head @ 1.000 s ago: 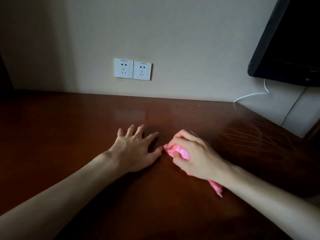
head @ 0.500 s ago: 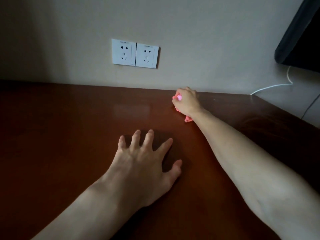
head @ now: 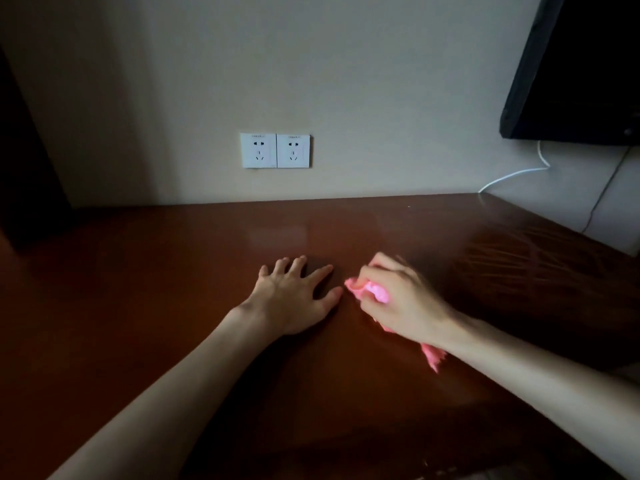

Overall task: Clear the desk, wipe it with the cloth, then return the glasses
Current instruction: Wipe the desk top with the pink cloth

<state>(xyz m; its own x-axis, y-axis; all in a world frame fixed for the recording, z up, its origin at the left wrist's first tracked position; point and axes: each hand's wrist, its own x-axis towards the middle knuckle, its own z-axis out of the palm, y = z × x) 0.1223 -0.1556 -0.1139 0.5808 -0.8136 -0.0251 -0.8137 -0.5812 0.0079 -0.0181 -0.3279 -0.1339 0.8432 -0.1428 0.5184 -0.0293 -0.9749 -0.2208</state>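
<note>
Head view, dim light. Brown wooden table (head: pixel 173 306) runs to a beige wall (head: pixel 346 81) at its far edge. Left hand (head: pixel 294 299) lies flat on the table near the middle, palm down, fingers spread and straight, holding nothing. Right hand (head: pixel 405 299) sits just beside it, toward the right edge, its grip curled tight round a bunched pink cloth (head: pixel 374 292). Cloth is pressed to the table surface; one end pokes out by the fingers, another tail shows under the wrist. Hand slightly blurred. Double white socket plate (head: pixel 276 150) on the wall above the far edge. Dark screen (head: pixel 581 64) hangs at upper right, white cable (head: pixel 512 174) trailing from it to the table's far right corner.
</note>
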